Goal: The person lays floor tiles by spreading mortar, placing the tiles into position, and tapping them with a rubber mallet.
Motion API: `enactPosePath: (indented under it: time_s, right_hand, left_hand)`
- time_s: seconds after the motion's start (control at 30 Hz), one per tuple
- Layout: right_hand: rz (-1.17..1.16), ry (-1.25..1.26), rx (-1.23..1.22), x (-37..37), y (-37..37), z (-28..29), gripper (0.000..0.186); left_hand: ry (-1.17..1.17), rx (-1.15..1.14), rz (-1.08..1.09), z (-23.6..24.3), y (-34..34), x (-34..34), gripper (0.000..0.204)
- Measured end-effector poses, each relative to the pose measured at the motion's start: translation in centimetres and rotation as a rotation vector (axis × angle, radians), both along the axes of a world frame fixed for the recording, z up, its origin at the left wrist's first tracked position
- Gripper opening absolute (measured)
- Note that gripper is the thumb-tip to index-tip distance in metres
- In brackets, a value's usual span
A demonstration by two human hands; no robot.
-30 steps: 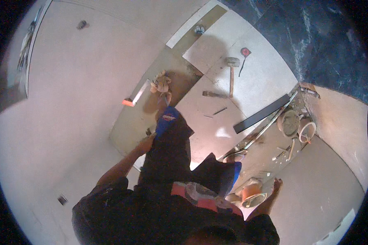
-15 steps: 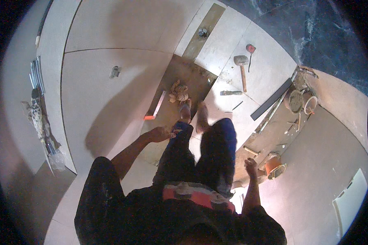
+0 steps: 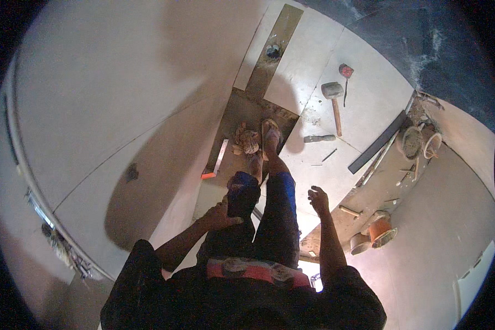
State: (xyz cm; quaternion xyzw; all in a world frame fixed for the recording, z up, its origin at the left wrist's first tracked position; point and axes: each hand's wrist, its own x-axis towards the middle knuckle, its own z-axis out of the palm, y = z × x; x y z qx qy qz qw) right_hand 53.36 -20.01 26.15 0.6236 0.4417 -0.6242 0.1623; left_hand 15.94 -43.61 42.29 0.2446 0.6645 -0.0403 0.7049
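Observation:
My left hand (image 3: pixel 221 215) rests against my left thigh, thumb and fingers apart, with nothing seen in it. Held out over the floor on the right is my right hand (image 3: pixel 318 199), empty, its fingers loosely bent and apart. Beyond my knees a crumpled brown cloth (image 3: pixel 246 141) lies by my bare feet on the dark recessed strip. A short white bar with an orange end (image 3: pixel 216 158) sits left of the cloth. On the pale tiles to the right are a scraper (image 3: pixel 319 138), a mallet (image 3: pixel 335 107) and a red tape measure (image 3: pixel 345 70).
A long dark bar (image 3: pixel 378 142) lies along the tile edge at right. Past it stand buckets with mortar (image 3: pixel 411 142) and an orange bucket (image 3: pixel 380 228), beside a small hammer (image 3: pixel 350 211). A drain hole (image 3: pixel 273 51) sits in the far strip. Pale wall panels rise left.
My right foot has stepped forward onto the dark strip. My right hand has moved up and left, with its fingers opening. The left hand has come down onto my thigh.

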Motion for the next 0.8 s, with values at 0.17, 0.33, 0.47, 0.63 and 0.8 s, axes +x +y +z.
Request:
enactPosePath:
  time_s: [0.17, 0.33, 0.47, 0.63, 0.8]
  right_hand:
    - [0.437, 0.028, 0.316, -5.3, 3.4, -11.8, 0.044]
    - [0.449, 0.326, 0.172, -17.6, 6.9, -17.8, 0.043]
    - [0.63, 0.448, 0.263, -25.3, 7.1, -21.1, 0.045]
    - [0.554, 0.399, 0.299, -24.3, 6.3, -26.4, 0.046]
    - [0.429, 0.385, 0.279, -19.9, 6.2, -28.4, 0.039]
  left_hand:
    - [0.123, -0.144, -0.058, -2.6, 4.6, -2.0, 0.136]
    - [-0.084, 0.032, 0.029, -8.8, 8.0, -8.5, 0.107]
    - [0.453, 0.408, 0.001, -19.7, 14.2, -13.3, 0.052]
    - [0.557, 1.177, -0.021, -37.3, 38.8, -18.2, 0.03]
    - [0.608, 0.891, -0.757, -50.4, 52.2, -19.7, 0.029]
